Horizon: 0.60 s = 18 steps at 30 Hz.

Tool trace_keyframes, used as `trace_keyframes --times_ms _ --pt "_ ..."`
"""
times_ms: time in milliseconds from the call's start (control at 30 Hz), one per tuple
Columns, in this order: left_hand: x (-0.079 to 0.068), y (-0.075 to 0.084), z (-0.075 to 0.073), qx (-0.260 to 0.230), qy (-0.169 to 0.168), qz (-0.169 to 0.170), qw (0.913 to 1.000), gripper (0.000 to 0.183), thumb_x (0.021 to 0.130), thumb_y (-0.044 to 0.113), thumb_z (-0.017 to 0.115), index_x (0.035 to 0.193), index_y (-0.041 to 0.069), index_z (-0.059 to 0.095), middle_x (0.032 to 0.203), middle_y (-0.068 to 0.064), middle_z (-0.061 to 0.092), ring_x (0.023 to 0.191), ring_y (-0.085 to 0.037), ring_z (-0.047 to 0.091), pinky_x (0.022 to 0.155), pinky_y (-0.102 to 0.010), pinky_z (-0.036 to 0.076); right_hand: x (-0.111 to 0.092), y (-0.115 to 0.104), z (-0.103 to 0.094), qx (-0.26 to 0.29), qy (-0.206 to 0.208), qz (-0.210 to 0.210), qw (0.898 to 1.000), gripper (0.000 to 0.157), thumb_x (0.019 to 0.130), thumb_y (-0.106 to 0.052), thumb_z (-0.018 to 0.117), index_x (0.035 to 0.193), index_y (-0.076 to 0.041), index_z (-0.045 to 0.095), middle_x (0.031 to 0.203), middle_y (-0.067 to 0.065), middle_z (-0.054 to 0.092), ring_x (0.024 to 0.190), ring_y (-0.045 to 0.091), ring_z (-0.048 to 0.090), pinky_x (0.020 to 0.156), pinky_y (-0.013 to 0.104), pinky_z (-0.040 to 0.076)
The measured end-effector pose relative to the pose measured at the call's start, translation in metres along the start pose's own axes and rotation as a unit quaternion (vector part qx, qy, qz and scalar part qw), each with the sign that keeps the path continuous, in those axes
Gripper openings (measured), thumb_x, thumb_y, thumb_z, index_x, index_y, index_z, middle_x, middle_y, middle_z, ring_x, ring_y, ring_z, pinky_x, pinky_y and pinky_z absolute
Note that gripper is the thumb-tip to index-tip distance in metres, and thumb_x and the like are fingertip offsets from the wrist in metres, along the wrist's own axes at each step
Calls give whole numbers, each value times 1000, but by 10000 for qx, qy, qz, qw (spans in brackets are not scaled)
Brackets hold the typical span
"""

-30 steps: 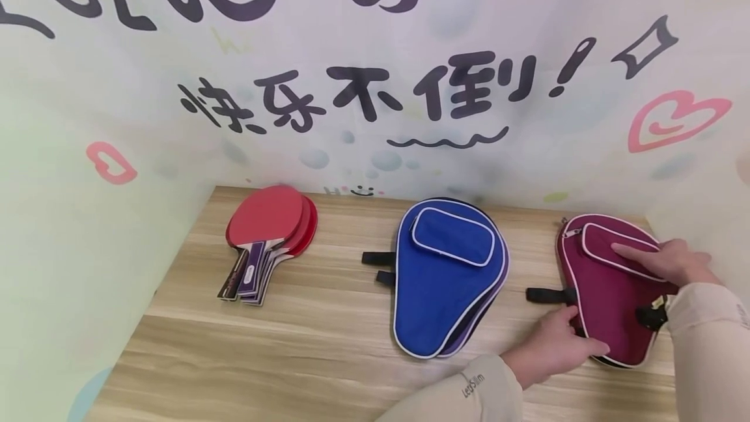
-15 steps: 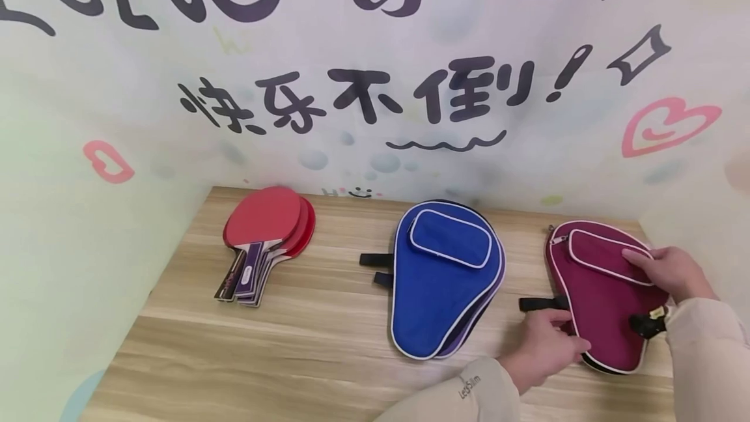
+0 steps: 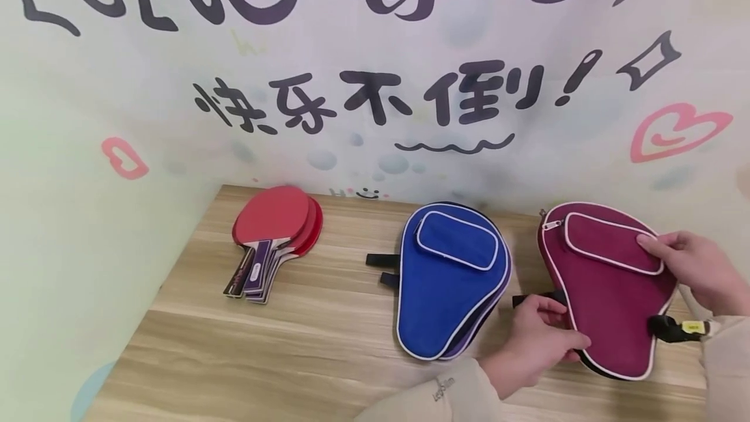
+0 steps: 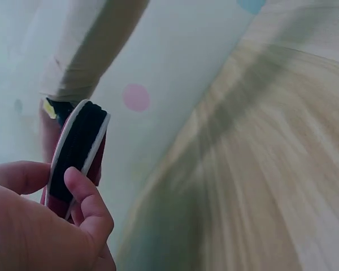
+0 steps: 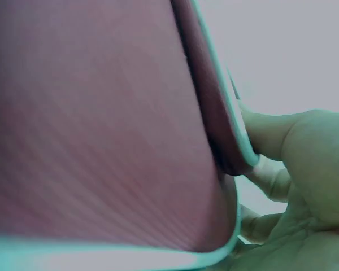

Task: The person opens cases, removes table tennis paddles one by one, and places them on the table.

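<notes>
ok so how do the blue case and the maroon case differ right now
Colour: the blue case is bright blue, the maroon case a dark purplish red. Contact: left fingers and right fingers hold the maroon case, while nobody touches the blue case, which lies over a purple case. Both share a paddle-shaped outline, white edging and a front pocket.

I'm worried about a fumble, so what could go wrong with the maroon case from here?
The left hand and right hand pinch the maroon case only near its edges, so it might slip. Swung left, it could knock the blue case askew, since that lies stacked close by.
</notes>
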<state>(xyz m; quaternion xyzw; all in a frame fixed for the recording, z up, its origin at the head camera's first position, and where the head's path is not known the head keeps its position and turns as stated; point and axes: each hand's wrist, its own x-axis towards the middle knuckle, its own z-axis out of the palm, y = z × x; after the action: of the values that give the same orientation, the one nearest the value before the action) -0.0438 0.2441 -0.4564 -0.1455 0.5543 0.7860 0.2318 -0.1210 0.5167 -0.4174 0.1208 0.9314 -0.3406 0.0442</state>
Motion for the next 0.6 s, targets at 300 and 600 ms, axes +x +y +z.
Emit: trace_keyframes --times_ms 300,600 --pt "-30 42 -61 466 -871 543 9936 45 71 -12 78 91 21 56 76 4 58 61 -8 57 50 -22 53 -19 -69 12 140 93 -416 9990 44 103 -40 56 114 3 55 77 -25 59 69 -4 59 62 15 44" --pt "-49 52 -125 742 -1179 909 9861 40 72 -13 77 96 11 56 76 4 56 62 -6 57 50 -20 53 -30 -110 52 368 88 -990 9944 31 102 -36 60 110 -6 58 80 -26 62 72 -6 60 63 16 44"
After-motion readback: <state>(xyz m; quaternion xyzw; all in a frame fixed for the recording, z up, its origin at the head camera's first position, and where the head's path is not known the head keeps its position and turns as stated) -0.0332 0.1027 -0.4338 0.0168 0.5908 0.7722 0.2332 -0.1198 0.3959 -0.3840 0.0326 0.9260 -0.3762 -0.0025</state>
